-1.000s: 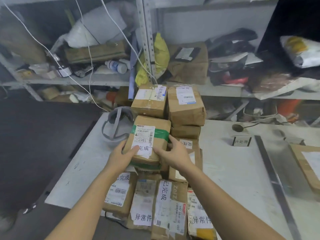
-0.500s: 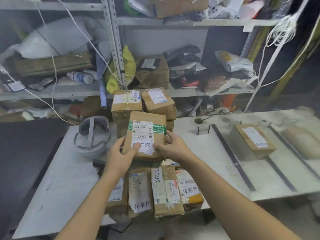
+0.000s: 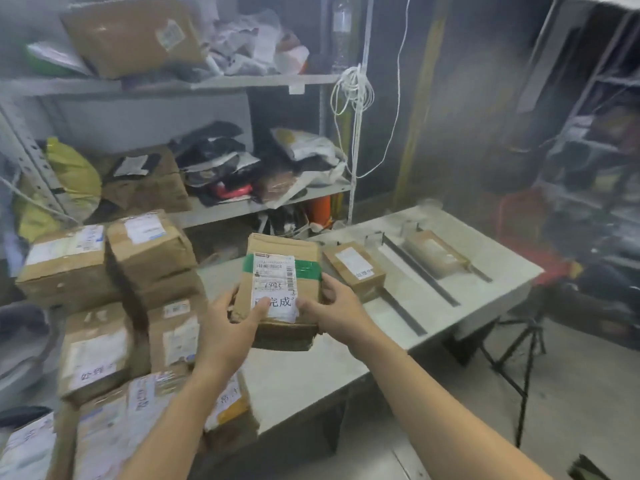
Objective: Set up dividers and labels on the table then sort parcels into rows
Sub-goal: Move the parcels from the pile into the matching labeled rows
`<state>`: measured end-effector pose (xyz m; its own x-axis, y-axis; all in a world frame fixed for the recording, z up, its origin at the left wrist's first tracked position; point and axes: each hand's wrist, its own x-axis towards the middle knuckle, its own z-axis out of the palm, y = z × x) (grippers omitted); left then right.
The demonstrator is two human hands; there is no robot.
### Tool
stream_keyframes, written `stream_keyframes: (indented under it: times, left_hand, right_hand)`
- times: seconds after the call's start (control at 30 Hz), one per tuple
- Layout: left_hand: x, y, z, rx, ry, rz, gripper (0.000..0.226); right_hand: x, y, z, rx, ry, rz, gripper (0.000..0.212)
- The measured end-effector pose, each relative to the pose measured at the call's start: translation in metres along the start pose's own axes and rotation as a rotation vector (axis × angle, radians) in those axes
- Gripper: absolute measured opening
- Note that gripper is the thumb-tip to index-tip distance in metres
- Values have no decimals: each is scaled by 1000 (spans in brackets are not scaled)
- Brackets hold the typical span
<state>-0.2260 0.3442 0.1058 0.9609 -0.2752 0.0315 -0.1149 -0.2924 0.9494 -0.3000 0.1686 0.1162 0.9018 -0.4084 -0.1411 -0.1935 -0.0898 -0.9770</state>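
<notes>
Both hands, left hand (image 3: 232, 320) and right hand (image 3: 334, 310), grip a flat cardboard parcel (image 3: 282, 289) banded with green tape, held above the pale table (image 3: 311, 372). Beyond it, dark metal dividers (image 3: 420, 271) separate two boxy parcels.

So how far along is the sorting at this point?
Done: a metal divider and others lie on the table, and a near parcel and a far parcel sit in separate rows. In hand: the left hand and right hand grip a green-taped parcel. Left: the stack of parcels at the table's left.
</notes>
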Motion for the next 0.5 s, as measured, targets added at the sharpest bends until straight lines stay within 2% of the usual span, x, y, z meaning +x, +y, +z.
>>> stream_keyframes:
  times: [0.17, 0.3, 0.5]
  left_hand:
    - [-21, 35, 132, -29, -30, -1, 47]
    - [-29, 62, 228, -45, -91, -10, 46]
    - [-9, 89, 332, 0, -142, -21, 49]
  right_hand:
    - [-9, 28, -131, -3, 51, -10, 46]
    - [-9, 44, -228, -59, 96, 1, 46]
    - [23, 61, -335, -39, 147, 79, 57]
